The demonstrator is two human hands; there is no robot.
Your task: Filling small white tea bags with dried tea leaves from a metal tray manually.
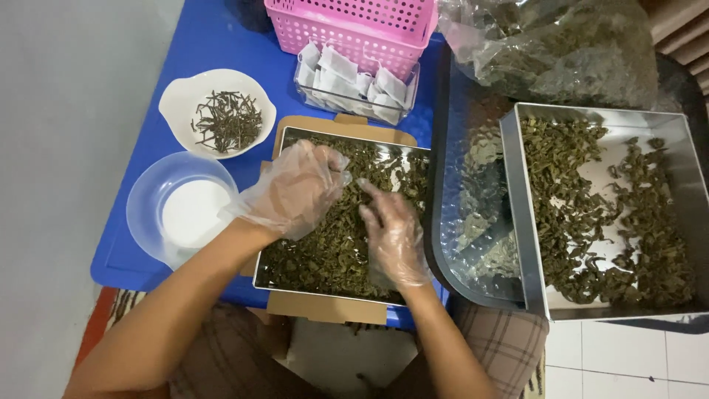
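Both gloved hands are working in the tray (292,275) of dried leaves (332,251) — the left hand (295,188) curled loosely over them, the right hand (391,233) pinching a few. Leaves are likely spilling over the tray's near edge — the pile is sitting close to the rim.

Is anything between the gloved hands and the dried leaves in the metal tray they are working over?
Nothing visible. The left hand and right hand, both in thin clear gloves, rest directly on the dried leaves in the metal tray; only the glove film separates them.
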